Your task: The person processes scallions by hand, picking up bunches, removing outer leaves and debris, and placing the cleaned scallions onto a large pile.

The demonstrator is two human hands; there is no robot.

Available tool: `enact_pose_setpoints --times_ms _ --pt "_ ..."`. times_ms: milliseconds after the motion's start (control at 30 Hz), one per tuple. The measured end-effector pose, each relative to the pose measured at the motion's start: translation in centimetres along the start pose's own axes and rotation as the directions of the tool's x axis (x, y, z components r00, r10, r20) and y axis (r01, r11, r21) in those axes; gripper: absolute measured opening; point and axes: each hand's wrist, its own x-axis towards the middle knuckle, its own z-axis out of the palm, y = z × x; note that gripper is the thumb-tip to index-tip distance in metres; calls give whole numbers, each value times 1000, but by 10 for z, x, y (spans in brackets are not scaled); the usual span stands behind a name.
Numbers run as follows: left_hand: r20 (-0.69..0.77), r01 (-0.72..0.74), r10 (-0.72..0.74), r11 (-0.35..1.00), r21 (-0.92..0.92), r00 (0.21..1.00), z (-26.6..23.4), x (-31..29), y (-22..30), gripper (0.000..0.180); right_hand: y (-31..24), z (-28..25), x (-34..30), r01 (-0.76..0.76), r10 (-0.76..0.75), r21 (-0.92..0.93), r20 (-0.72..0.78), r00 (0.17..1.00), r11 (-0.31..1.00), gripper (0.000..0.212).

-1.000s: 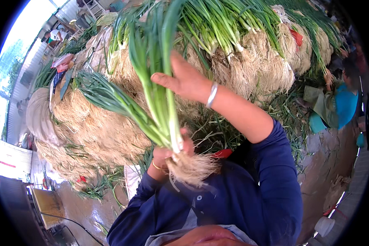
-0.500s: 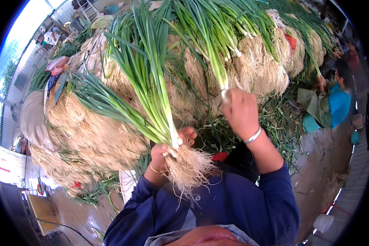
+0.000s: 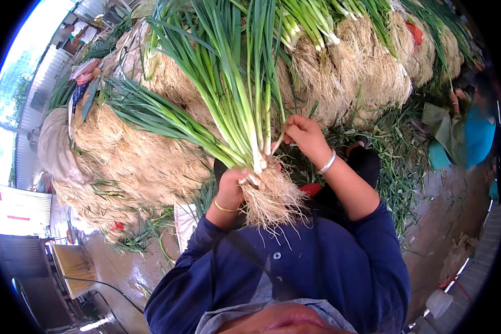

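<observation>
My left hand [image 3: 230,190] is wrapped round the lower white ends of a bunch of green onions [image 3: 240,119], its thumb lying across the stalks. A dense tuft of pale roots [image 3: 274,201] hangs below that grip, in front of my dark blue top. The long leaves fan upward and to the left. Beside the bunch, my right hand [image 3: 306,138] is closed in a pinch on a thin, pale strip of onion leaf [image 3: 280,142] at the bunch's right side. Whether the strip is still joined to a stalk cannot be made out.
A large heap of green onions [image 3: 312,25] with matted roots [image 3: 131,161] spans the far side. Loose leaf trimmings [image 3: 401,172] litter the floor to the right. At the far right sits a person in turquoise [image 3: 479,139]. A wooden board [image 3: 72,270] stands at lower left.
My right hand has come down and left, bringing another onion to the bunch; it now pinches a thin strip there. My left hand keeps its hold, and the view has shifted slightly.
</observation>
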Motion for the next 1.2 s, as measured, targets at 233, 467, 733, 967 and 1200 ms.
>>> enact_pose_setpoints --times_ms 233,467,733,967,1200 --pt "-21 11 -12 997 -81 1000 6 -7 0 61 106 -16 -44 -279 375 -446 140 917 850 24" --pt "17 42 -40 986 -161 999 -3 -8 -4 51 33 1 10 -271 208 354 205 956 895 39" --pt "150 118 -84 965 -233 985 1 -5 1 51 -1 -2 76 -102 -326 781 370 870 616 14" --pt "14 102 -101 989 -107 995 -16 -2 -7 53 91 -10 -48 -471 201 637 451 870 609 7" --pt "23 84 -83 994 -68 996 -13 -6 -2 67 118 -76 -77 -360 440 -377 152 885 854 57"
